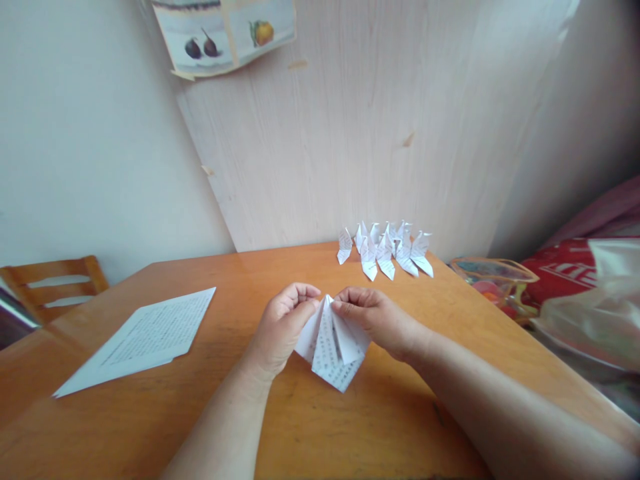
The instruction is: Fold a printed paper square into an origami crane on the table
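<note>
Between my hands is a partly folded sheet of printed paper (336, 360), its pleats fanning out toward me from a narrow point at the top. My left hand (287, 323) pinches the paper near that point on the left side, thumb and fingers closed. On the other side, my right hand (377, 317) is closed on the paper's upper right edge, thumb in front. The paper is held just over the wooden table (225, 420); whether its lower corner touches the wood I cannot tell.
Several folded paper cranes (385, 253) stand grouped at the table's far edge. A stack of printed sheets (145, 340) lies to the left. Beyond the left edge is a wooden chair (60, 287). Plastic bags (590, 313) crowd the right side. A wood-grain panel (360, 133) rises behind.
</note>
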Action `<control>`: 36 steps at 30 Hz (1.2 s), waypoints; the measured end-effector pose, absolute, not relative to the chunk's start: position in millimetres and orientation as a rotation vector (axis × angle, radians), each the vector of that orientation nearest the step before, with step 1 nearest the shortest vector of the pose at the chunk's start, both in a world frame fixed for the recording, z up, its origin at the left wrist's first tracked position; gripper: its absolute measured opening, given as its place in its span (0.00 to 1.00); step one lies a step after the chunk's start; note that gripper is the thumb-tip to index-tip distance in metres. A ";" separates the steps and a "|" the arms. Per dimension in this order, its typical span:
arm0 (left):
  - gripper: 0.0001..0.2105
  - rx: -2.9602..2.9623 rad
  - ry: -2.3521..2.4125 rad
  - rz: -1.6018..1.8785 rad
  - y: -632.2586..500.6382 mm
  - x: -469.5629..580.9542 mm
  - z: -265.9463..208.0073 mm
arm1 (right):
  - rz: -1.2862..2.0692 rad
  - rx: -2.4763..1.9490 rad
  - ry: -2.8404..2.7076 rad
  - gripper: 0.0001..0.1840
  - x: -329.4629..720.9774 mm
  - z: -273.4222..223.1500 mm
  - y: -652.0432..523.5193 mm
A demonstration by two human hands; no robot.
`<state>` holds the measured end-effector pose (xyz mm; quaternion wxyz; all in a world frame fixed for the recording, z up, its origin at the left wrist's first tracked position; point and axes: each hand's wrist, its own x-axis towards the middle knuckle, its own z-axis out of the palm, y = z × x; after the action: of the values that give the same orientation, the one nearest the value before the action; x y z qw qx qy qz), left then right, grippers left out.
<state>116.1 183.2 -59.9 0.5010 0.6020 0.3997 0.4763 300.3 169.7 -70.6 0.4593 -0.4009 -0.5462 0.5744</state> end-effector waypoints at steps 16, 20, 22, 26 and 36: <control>0.10 1.306 0.900 1.181 189.9 114.1 -61.2 | 1.439 -0.999 -1.362 0.13 307.7 -69.8 174.9; 0.11 1.239 0.940 1.247 193.7 113.7 -61.9 | 1.440 -0.990 -1.301 0.19 309.3 -69.4 176.5; 0.11 1.216 0.938 1.236 195.4 113.0 -63.2 | 1.439 -1.006 -1.290 0.22 309.3 -69.9 176.4; 0.08 1.154 0.873 1.186 198.8 112.0 -67.1 | 1.436 -0.992 -1.263 0.24 308.5 -70.4 176.2; 0.13 1.068 0.844 1.085 198.1 114.0 -71.9 | 1.438 -0.984 -1.155 0.32 305.5 -72.5 175.6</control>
<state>114.0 198.1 -71.9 0.6445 0.4692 0.3706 0.4766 305.5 175.6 -72.5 0.5016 -0.4071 -0.4781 0.5950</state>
